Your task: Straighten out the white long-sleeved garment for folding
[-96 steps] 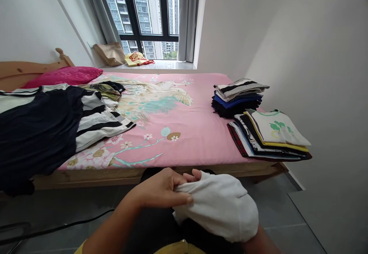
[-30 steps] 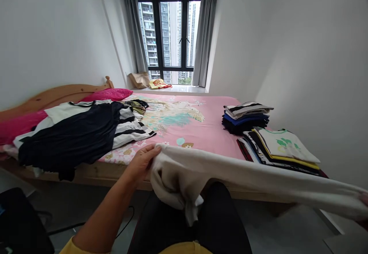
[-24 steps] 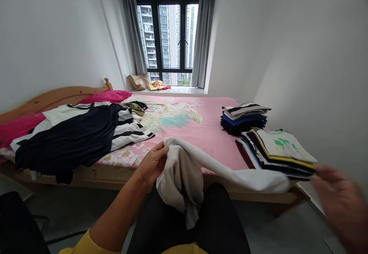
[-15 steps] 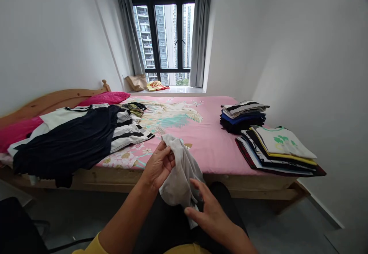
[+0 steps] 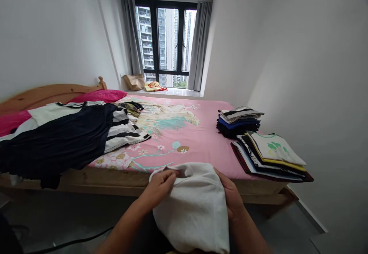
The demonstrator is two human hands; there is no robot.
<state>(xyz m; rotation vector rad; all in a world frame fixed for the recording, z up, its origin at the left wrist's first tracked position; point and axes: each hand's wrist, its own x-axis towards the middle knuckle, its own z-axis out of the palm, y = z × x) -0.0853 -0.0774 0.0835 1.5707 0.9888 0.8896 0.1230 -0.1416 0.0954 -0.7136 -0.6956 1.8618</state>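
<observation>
A light grey garment hangs spread between my two hands, low in front of the bed's near edge. Its upper edge gapes a little, and I cannot make out what kind of garment it is. My left hand pinches that edge on the left, thumb on top. On the opposite side my right hand grips the cloth, its fingers partly hidden behind the fabric.
On the bed, a dark navy garment and a striped one lie loosely at left. Two folded stacks stand at right: a smaller pile and a larger pile. A cable runs along the floor.
My right hand, open beside the cloth before, has closed on it. The garment has gone from hanging bunched in my left hand to being stretched wide between both hands.
</observation>
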